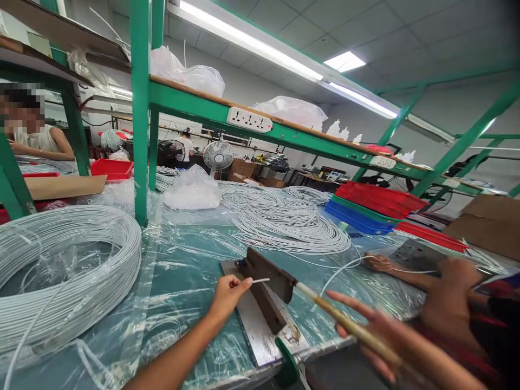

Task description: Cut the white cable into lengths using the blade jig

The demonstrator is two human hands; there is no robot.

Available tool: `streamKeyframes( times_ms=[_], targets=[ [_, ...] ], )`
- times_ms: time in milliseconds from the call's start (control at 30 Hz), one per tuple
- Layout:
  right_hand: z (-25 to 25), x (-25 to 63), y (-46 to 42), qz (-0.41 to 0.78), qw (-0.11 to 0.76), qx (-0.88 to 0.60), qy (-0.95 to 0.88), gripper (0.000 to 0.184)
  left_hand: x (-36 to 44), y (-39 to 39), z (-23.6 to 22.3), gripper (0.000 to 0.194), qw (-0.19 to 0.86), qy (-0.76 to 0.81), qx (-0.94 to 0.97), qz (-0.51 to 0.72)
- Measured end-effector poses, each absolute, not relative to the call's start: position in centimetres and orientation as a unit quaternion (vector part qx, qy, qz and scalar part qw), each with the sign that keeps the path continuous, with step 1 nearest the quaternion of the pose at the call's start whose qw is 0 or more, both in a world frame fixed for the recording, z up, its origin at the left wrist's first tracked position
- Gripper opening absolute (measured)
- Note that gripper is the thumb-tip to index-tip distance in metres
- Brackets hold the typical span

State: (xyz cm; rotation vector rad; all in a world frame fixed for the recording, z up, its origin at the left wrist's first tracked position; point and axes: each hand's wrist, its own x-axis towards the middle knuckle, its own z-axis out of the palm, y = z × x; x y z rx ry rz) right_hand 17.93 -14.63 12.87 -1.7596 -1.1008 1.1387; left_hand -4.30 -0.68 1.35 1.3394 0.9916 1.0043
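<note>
My left hand (pixel 231 292) pinches a short white piece of cable (pixel 260 280) between thumb and fingertips, beside the raised blade of a lever cutter (pixel 268 271). The cutter's metal base (pixel 254 330) sits at the table's front edge, with a green clamp (pixel 286 360) at its near end. My right hand (pixel 369 325), partly smeared by motion, is around the cutter's long yellowish handle (pixel 345 319), its index finger stretched along it. A white cable (pixel 339 269) loops near the handle, its end close to my right fingers.
A large coil of white cable (pixel 122 260) lies at left; more coiled cable (pixel 288 216) spreads behind the cutter. Blue trays (pixel 357 214) and red trays (pixel 377 197) are stacked at right. A co-worker's hand (pixel 377 262) is close on the right. A green shelf frame (pixel 140 119) stands over the table.
</note>
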Motion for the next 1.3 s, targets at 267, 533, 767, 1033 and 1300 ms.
streamKeyframes(
  times_ms=[267,533,767,1033,1300],
  targets=[
    [21.9,14.4,-5.1,0.502,0.544,-0.536,-0.407,0.080,-8.6,-3.6,-0.8,0.042,0.423,0.392,0.676,0.459],
    [22.4,10.4,8.5,0.488,0.531,-0.518,-0.460,0.068,-9.0,-3.4,-2.5,0.052,0.303,0.391,0.740,0.456],
    [19.2,8.1,15.5,0.452,0.527,-0.547,-0.468,0.058,-8.4,-2.1,-3.6,0.058,0.258,0.404,0.763,0.434],
    [16.3,7.5,15.7,0.374,0.569,-0.562,-0.469,0.042,-7.8,-1.4,-3.0,0.059,0.397,0.433,0.617,0.524],
    [12.1,8.2,1.1,0.503,0.344,-0.507,-0.609,0.043,-9.0,-1.7,0.9,0.062,0.542,0.378,0.387,0.643]
  ],
)
